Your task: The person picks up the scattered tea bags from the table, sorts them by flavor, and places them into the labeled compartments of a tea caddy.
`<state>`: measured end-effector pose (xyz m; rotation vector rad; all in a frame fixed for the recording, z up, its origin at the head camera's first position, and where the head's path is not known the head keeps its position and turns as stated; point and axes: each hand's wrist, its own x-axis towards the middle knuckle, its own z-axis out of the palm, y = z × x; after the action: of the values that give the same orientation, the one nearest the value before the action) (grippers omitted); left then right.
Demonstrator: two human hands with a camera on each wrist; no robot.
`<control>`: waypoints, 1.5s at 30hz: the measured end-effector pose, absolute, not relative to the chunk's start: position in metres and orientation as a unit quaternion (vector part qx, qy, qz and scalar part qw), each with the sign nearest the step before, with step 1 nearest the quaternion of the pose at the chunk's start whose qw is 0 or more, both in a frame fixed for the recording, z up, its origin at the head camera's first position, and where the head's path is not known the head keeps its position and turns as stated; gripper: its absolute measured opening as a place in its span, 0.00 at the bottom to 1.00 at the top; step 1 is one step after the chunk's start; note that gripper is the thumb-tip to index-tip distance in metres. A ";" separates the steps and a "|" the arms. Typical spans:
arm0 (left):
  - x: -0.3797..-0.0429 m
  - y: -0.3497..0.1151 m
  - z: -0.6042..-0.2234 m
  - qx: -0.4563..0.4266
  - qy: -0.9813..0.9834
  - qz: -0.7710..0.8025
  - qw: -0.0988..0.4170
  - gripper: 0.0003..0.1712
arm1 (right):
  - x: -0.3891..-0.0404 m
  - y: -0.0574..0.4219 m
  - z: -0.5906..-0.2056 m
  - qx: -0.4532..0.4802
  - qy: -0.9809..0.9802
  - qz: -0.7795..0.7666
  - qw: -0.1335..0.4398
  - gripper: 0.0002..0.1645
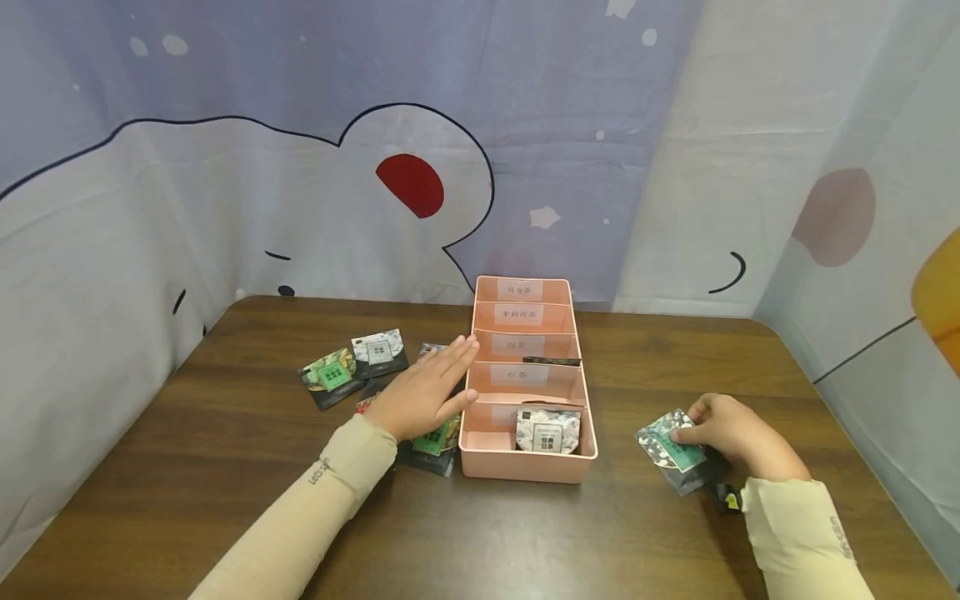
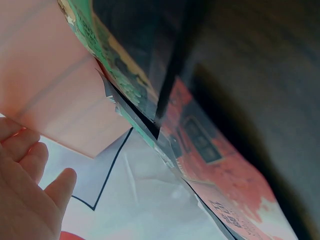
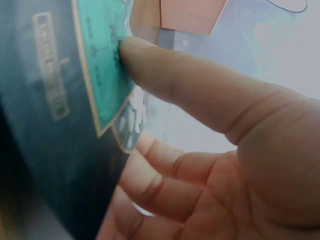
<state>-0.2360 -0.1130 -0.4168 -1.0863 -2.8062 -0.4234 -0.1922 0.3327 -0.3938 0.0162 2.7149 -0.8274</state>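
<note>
My right hand point(image 1: 742, 437) pinches a tea sachet point(image 1: 681, 452) with a teal label, thumb on its face and fingers behind. It is right of the pink divided box point(image 1: 525, 468). In the right wrist view the thumb point(image 3: 175, 75) presses the sachet's teal label point(image 3: 102, 65). My left hand point(image 1: 423, 393) has its fingers straight beside the box's left wall; whether they touch it I cannot tell. A white-tea sachet point(image 1: 547, 431) stands in the box's front compartment, and a dark sachet edge point(image 1: 551, 361) shows in the middle one.
Left of the box lie several sachets, among them a green-labelled one point(image 1: 330, 375), a white-and-grey one point(image 1: 379, 352) and another green-labelled one point(image 1: 431, 446), partly under my left hand. A small dark sachet point(image 1: 726, 498) lies by my right wrist. A printed curtain point(image 1: 300, 200) hangs behind the wooden table point(image 1: 187, 450).
</note>
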 end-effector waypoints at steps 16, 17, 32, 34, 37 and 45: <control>-0.236 -0.114 -0.414 -0.357 -0.922 -0.139 0.050 0.42 | -0.197 0.331 -0.394 -0.017 0.931 -0.346 0.116 0.19; -0.236 -0.114 -0.414 -0.357 -0.922 -0.140 0.050 0.42 | -0.197 0.330 -0.394 -0.017 0.928 -0.353 0.116 0.19; -0.236 -0.115 -0.412 -0.359 -0.921 -0.143 0.053 0.41 | -0.200 0.322 -0.395 0.026 0.876 -0.475 0.082 0.17; -0.236 -0.115 -0.412 -0.358 -0.921 -0.143 0.052 0.41 | -0.201 0.321 -0.396 0.037 0.874 -0.479 0.072 0.18; -0.236 -0.114 -0.412 -0.357 -0.921 -0.145 0.053 0.41 | -0.203 0.317 -0.398 0.053 0.870 -0.487 0.055 0.18; -0.236 -0.114 -0.417 -0.363 -0.920 -0.139 0.058 0.41 | -0.203 0.305 -0.406 0.079 0.835 -0.545 -0.003 0.19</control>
<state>-0.2360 -0.1141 -0.4173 -1.0997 -2.7880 -0.4199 -0.2030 0.3049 -0.4065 0.2480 2.6265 -1.7150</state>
